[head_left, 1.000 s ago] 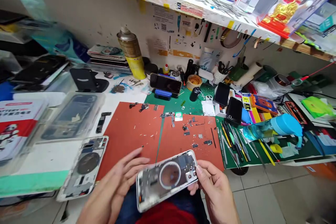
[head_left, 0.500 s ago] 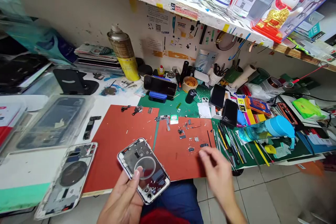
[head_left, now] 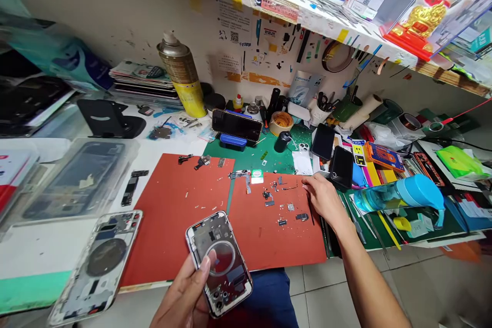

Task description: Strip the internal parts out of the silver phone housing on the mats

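A phone housing point(head_left: 232, 269) is held by the left hand point(head_left: 186, 289) above the middle of the front edge of the tabletop point(head_left: 154, 147). It is pinched between the thumb, laid near the ring on its inner face, and the fingers behind. Its long axis is slanted from the far left to the near right; the end with the camera holes is pointed toward the wearer, the other end toward the tabletop's back edge. The right hand point(head_left: 322, 197) is placed by the right edge of the right-hand red mat point(head_left: 284, 248), beside the tools point(head_left: 355, 220); its fingers are drawn together, but whether anything is gripped cannot be told. A second phone housing point(head_left: 102, 261) is laid near the left of the front edge, its camera end turned away from the wearer.

Compared with half a second ago, the held housing is turned more nearly fore-and-aft, and the right hand is carried farther back.
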### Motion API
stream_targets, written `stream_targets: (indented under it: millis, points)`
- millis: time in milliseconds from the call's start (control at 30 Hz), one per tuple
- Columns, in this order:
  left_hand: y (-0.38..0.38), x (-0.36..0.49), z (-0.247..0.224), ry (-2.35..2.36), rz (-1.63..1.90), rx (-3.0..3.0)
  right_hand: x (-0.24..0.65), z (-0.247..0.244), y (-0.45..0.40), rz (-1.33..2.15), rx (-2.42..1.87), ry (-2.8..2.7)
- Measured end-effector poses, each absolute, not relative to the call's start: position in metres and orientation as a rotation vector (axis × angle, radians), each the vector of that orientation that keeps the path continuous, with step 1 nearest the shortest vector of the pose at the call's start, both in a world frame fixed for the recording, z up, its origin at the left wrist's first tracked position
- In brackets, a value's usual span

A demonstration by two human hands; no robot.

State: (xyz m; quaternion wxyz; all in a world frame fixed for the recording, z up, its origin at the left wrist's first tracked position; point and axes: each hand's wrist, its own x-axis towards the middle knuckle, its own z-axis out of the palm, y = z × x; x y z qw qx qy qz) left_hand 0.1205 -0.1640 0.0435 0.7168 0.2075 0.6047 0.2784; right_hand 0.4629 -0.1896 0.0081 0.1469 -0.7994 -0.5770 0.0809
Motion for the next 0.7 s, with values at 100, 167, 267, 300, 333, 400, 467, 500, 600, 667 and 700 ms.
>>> stream_targets:
  millis: [100, 167, 267, 300, 333, 400, 467, 500, 600, 667, 700]
  points:
    - [-0.163, 0.123, 0.044, 1.326, 0.617, 0.422, 0.467, 0.006, -0.190, 0.226, -2.334, -1.686]
    - [-0.163, 0.125, 0.046, 1.323, 0.624, 0.426, 0.469, 0.005, -0.190, 0.215, -2.355, -1.677]
    - [-0.165, 0.127, 0.046, 1.313, 0.637, 0.404, 0.471, 0.004, -0.192, 0.211, -2.374, -1.653]
    - [-0.166, 0.127, 0.045, 1.304, 0.646, 0.386, 0.471, 0.003, -0.192, 0.212, -2.377, -1.645]
    - [-0.167, 0.128, 0.043, 1.292, 0.657, 0.364, 0.471, 0.003, -0.192, 0.214, -2.377, -1.639]
    - [-0.168, 0.128, 0.039, 1.251, 0.681, 0.303, 0.472, 0.002, -0.192, 0.218, -2.371, -1.633]
    - [-0.168, 0.128, 0.036, 1.200, 0.682, 0.237, 0.473, 0.002, -0.192, 0.219, -2.363, -1.634]
    - [-0.168, 0.128, 0.035, 1.177, 0.676, 0.215, 0.473, 0.001, -0.192, 0.218, -2.360, -1.633]
    - [-0.168, 0.128, 0.034, 1.152, 0.680, 0.216, 0.475, 0.000, -0.192, 0.210, -2.358, -1.620]
    - [-0.168, 0.127, 0.035, 1.148, 0.690, 0.229, 0.476, -0.001, -0.192, 0.209, -2.351, -1.610]
    - [-0.169, 0.127, 0.035, 1.147, 0.695, 0.231, 0.477, -0.002, -0.192, 0.210, -2.344, -1.607]
